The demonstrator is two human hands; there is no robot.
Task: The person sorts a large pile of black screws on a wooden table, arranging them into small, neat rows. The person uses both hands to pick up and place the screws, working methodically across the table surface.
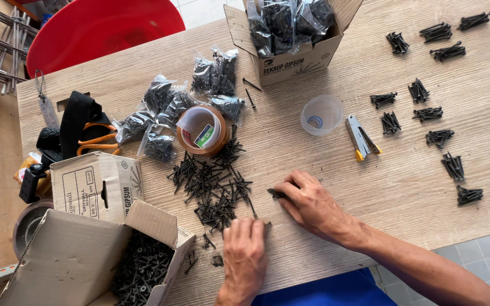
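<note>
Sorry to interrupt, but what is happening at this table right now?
A person is sorting black screws by hand. The right hand pinches a few screws beside the loose pile, while the left hand rests flat on the table. Small counted bunches lie to the right; filled bags sit near a tape roll.

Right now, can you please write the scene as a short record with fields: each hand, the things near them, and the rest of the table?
left hand: flat on the table, fingers at the edge of the loose pile of black screws
right hand: fingers pinch a few screws
behind the pile: roll of brown tape, bagged screws
at right: small bundles of screws, clear cup, stapler-like tool
boxes: open box of screws, box of bags
</note>
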